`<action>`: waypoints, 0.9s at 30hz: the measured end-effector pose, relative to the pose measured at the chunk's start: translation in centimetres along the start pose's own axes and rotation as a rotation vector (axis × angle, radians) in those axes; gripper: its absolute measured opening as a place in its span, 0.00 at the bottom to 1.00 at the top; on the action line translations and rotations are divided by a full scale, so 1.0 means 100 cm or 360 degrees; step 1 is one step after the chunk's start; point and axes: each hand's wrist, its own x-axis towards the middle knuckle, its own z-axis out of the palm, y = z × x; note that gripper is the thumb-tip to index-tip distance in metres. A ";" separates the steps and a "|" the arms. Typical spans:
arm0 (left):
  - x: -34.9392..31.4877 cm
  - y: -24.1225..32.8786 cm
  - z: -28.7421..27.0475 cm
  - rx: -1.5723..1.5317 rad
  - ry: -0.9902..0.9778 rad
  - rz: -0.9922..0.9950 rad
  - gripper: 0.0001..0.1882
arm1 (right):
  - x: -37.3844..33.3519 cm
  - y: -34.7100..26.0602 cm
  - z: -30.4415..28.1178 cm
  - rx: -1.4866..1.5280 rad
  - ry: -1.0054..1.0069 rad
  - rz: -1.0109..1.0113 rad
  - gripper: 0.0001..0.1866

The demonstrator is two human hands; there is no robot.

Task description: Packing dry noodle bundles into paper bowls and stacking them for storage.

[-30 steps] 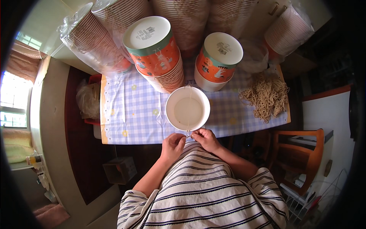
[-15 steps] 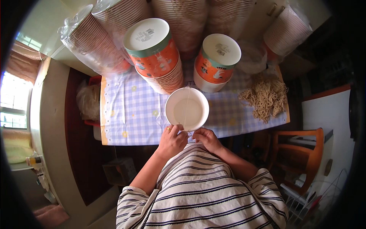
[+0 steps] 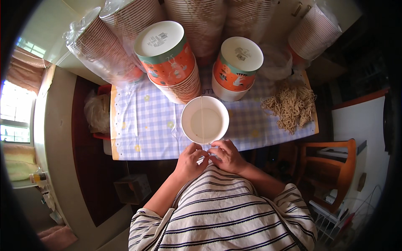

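Observation:
A white paper bucket [image 3: 205, 120] stands upright on the table in front of me, its open mouth facing up. A thin pale string [image 3: 202, 111] runs across the mouth from the far rim to the near rim. My left hand [image 3: 192, 160] and my right hand [image 3: 228, 156] meet just below the near rim. Both have fingers pinched together around the string's near end. The exact hold is partly hidden by the fingers.
Behind the bucket stand upside-down stacks of orange printed buckets, one taller [image 3: 167, 62] and one shorter [image 3: 237, 69]. Plastic-wrapped bucket stacks [image 3: 104, 44] line the back. A heap of beige string [image 3: 289, 106] lies on the checked tablecloth [image 3: 142, 121]. A wooden chair [image 3: 331, 167] is at the right.
My right hand has shifted slightly up and left, closer to the near rim. My left hand has dropped a little, its fingers repositioned. The bucket has hardly moved.

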 end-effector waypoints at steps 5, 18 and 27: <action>0.001 0.006 -0.003 -0.0064 0.0018 0.0003 0.08 | 0.007 0.002 0.006 0.0046 0.0139 -0.0126 0.10; 0.005 0.025 -0.011 -0.0429 -0.0184 -0.0002 0.05 | 0.002 0.017 0.017 -0.0065 0.0228 -0.0047 0.14; 0.013 0.027 -0.003 -0.0061 -0.0073 0.0439 0.08 | 0.007 0.022 0.020 -0.0044 0.0237 0.0001 0.13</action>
